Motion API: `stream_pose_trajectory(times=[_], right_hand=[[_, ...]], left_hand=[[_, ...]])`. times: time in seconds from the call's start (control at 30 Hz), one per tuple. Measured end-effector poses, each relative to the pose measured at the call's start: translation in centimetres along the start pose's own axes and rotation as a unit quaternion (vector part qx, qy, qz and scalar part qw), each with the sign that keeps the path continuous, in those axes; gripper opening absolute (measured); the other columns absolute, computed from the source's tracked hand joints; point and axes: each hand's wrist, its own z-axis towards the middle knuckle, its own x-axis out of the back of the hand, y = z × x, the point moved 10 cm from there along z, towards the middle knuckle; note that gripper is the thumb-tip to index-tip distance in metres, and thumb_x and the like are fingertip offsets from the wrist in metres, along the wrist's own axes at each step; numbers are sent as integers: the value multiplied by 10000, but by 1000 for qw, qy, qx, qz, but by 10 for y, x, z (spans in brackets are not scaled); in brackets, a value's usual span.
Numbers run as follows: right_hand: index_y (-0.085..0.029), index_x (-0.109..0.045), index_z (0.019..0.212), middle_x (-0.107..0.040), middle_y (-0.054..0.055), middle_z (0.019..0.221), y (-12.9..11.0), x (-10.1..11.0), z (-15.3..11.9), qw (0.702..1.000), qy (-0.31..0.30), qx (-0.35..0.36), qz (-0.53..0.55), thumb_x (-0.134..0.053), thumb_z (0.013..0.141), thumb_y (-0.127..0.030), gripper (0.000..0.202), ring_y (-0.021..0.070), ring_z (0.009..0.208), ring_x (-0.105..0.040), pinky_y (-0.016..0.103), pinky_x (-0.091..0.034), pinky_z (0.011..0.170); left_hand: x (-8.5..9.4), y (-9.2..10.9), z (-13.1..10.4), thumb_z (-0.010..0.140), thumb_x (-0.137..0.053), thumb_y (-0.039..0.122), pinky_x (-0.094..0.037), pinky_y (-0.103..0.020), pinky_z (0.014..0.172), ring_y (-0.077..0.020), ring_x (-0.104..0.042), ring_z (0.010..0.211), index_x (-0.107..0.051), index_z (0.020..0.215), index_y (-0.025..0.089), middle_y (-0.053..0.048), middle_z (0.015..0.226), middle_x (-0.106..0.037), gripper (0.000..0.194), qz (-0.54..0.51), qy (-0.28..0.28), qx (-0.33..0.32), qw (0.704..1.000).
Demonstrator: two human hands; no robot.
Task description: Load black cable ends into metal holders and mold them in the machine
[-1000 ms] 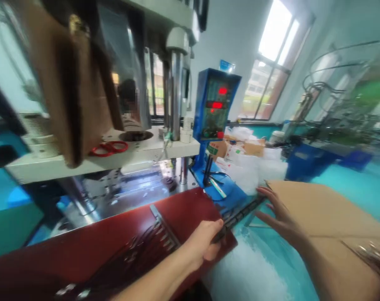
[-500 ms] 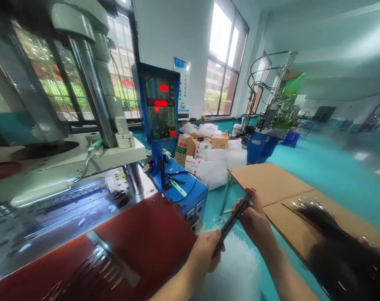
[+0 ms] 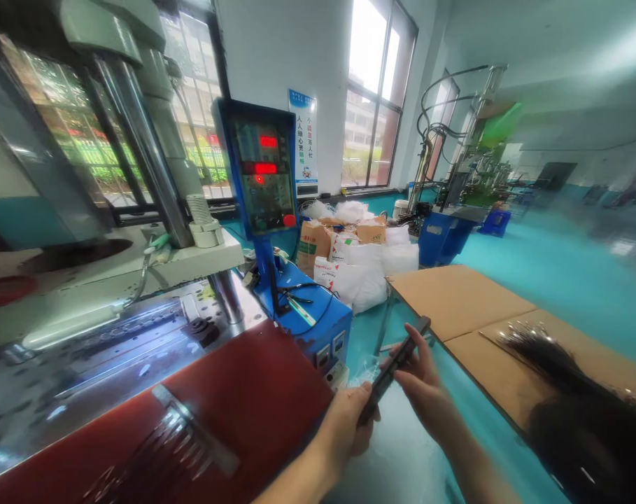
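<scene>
A narrow dark bar (image 3: 389, 378) is held slantwise in front of me, its far end up and to the right. My left hand (image 3: 348, 422) is closed round the lower end, thumb on top. At the upper half, my right hand (image 3: 421, 374) grips the bar between thumb and fingers; some fingertips are hidden behind it. On the red board (image 3: 265, 371) to the left lies a metal strip (image 3: 196, 430) with a row of dark leads fanning out from it. A bundle of thin black wires (image 3: 548, 357) with shiny tips lies on the cardboard-covered table (image 3: 464, 294) to the right.
A press (image 3: 213, 255) with steel columns and a lit lower plate stands at left. Beside it a blue control box (image 3: 259, 175) shows red digits above a blue cabinet (image 3: 322, 318). White sacks (image 3: 354, 280) are piled by the wall. Under my hands is translucent plastic (image 3: 391, 448).
My right hand's fingers have shifted and opened somewhat along the bar, uncovering its upper end. My left hand keeps its hold. The view has shifted slightly.
</scene>
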Motion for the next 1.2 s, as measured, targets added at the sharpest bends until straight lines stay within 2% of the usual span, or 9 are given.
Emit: stream_pose_trajectory(times=[0.17,0.3,0.43,0.53,0.6,0.7,0.8,1.0,1.2], right_hand=[[-390,-345,1260,-497,-14,950,-1,-10,4,999,-6,0,46,-646,686,-173,683,159,858,-533,343,-414,850],[-384,-428,1158,-484,-29,905,6,-19,8,997,-12,-18,71,-602,625,-94,632,149,821,-526,312,-418,818],[-353,-471,1062,-466,-35,872,11,-8,8,998,50,40,-13,-555,658,-92,488,116,751,-504,262,-427,745],[-372,-409,1164,-495,-33,887,8,-5,5,995,40,52,-80,-548,719,-134,523,122,776,-517,285,-424,778],[-363,-329,1265,-540,-22,898,4,-6,5,994,9,30,-106,-569,746,-190,598,144,812,-536,322,-412,818],[-309,-338,1291,-593,7,911,0,-8,6,991,-11,-25,-129,-619,757,-307,603,171,826,-558,355,-411,828],[-342,-313,1306,-611,16,936,4,-19,7,996,-13,-69,-62,-659,735,-325,668,188,847,-577,389,-422,835],[-469,-224,1324,-592,-7,934,9,-50,2,996,-33,-31,77,-625,747,-251,735,184,868,-583,411,-433,841],[-510,-314,1260,-561,-35,946,6,-52,0,994,-29,-18,107,-617,682,-186,729,172,843,-557,403,-428,837]], left_hand=[[7,-4,1,587,-478,750,-110,-205,302,-47,-187,231,-483,554,171,79,254,-269,580,3,2,5,1000],[10,2,0,609,-475,742,-105,-204,314,-38,-187,245,-478,546,164,70,274,-297,582,38,12,-29,999],[11,5,-4,603,-477,748,-101,-210,322,-37,-190,250,-468,529,164,71,279,-285,588,41,24,-45,998],[11,1,-7,622,-446,750,-109,-209,319,-44,-183,251,-480,547,168,75,274,-264,588,22,11,-6,1000],[15,2,-10,608,-443,761,-113,-208,312,-47,-181,250,-483,554,171,77,273,-259,594,22,14,12,1000],[24,9,-13,597,-443,771,-121,-204,306,-46,-187,246,-485,550,164,74,273,-273,609,32,26,-2,999],[27,15,-15,608,-450,757,-119,-201,302,-43,-192,236,-486,551,159,71,266,-285,602,21,22,-30,999],[21,25,-21,631,-487,704,-92,-201,301,-35,-164,233,-484,553,160,76,260,-276,550,-18,6,-71,997],[17,29,-26,665,-479,681,-95,-205,312,-33,-186,255,-486,553,153,70,282,-286,539,-12,5,-89,996]])
